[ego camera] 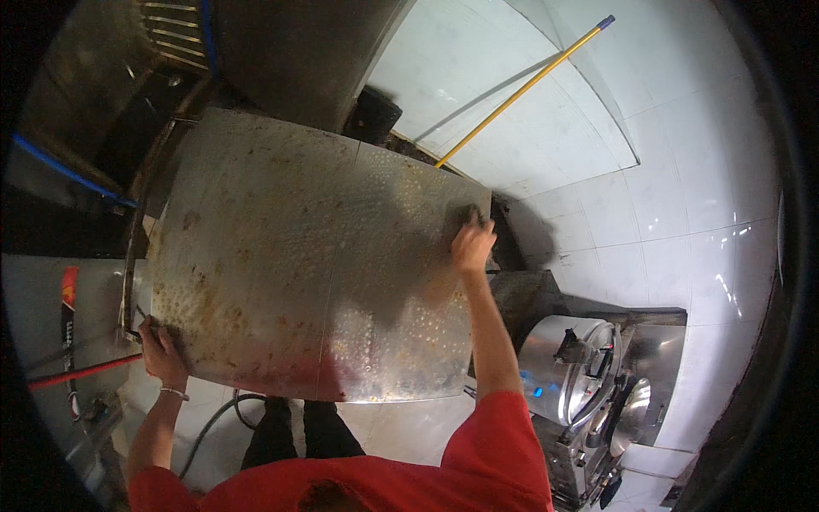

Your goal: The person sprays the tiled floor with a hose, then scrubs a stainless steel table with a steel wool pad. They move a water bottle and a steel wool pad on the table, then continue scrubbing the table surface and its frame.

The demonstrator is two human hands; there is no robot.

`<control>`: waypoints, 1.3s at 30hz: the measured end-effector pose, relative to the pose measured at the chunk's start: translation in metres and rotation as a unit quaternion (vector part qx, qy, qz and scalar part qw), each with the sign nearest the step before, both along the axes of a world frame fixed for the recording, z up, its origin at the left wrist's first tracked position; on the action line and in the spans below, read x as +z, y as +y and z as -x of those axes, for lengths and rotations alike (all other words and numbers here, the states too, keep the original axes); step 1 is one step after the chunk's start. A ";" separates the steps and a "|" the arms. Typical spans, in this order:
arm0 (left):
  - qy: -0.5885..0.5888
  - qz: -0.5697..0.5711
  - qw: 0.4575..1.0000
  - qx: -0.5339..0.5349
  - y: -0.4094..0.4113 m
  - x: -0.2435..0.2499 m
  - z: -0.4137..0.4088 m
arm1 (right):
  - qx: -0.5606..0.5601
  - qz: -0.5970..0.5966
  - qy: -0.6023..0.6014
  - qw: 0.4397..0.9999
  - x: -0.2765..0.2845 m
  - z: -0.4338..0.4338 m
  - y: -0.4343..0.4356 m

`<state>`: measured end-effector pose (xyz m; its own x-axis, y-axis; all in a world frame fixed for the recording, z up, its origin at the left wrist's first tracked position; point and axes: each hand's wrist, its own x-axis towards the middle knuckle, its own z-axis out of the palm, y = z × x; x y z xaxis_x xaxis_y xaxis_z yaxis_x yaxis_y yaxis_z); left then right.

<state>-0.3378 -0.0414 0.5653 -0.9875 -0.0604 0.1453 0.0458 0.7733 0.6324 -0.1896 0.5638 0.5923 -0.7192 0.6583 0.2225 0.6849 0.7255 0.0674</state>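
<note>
A broad metal panel (269, 243) lies before me, marked with rusty-brown stains and whitish droplets or suds. A thin straight seam crosses it from back to front. At its front left corner, my left hand (163, 355) grips the edge, a bracelet around the wrist. My right hand (475, 246) is over the panel's right edge with the fingers bent. Something small and dark shows at those fingertips, but blur and shadow hide what it is. The panel's underside is out of sight.
A yellow pole (524, 86) leans against the white tiled wall (665, 269) behind the panel. To the right stands a large metal pot (556, 368) with a clamped lid. A dark hose (208, 425) curves over the floor by my legs. A red rod (86, 371) is at left.
</note>
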 end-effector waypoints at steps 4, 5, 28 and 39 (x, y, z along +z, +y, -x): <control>0.009 0.080 0.996 -0.025 -0.016 -0.014 0.001 | -0.017 0.073 0.030 0.997 0.008 0.001 -0.049; 0.025 0.126 0.991 -0.030 -0.012 -0.006 0.001 | 0.003 0.073 0.004 0.997 0.000 -0.017 -0.079; -0.081 0.079 0.994 -0.002 0.022 0.049 -0.001 | -0.108 0.050 -0.205 0.972 0.067 0.010 -0.096; 0.026 0.129 0.991 -0.039 0.003 0.021 0.000 | -0.112 0.077 -0.199 0.971 0.054 -0.007 -0.098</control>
<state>-0.3383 -0.0387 0.5868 -0.9784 0.0614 0.1975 0.1391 0.9019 0.4088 -0.1824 0.4660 0.6467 -0.5634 0.8110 -0.1576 0.7682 0.5845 0.2614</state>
